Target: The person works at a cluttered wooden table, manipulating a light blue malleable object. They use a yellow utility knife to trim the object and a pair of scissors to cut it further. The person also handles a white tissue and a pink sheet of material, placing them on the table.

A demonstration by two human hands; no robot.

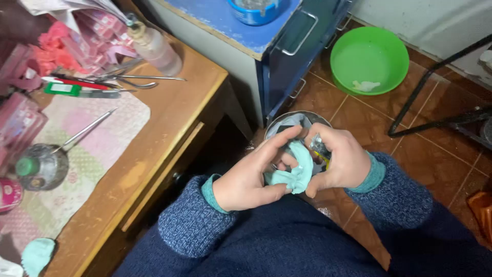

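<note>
Both the left hand [251, 174] and the right hand [341, 159] grip a crumpled pale-green cloth [297, 172], apparently above a metal bin [297, 120].

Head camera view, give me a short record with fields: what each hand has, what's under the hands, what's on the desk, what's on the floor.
left hand: left hand cups a light teal putty lump, thumb pressed under it
right hand: right hand pinches the same lump from the other side; a small shiny item at its fingers, too hidden to name
below hands: round metal bin on the tiled floor
desk: wooden desk with a clear plastic bottle, metal scissors and a second teal lump
floor: green plastic basin
</note>
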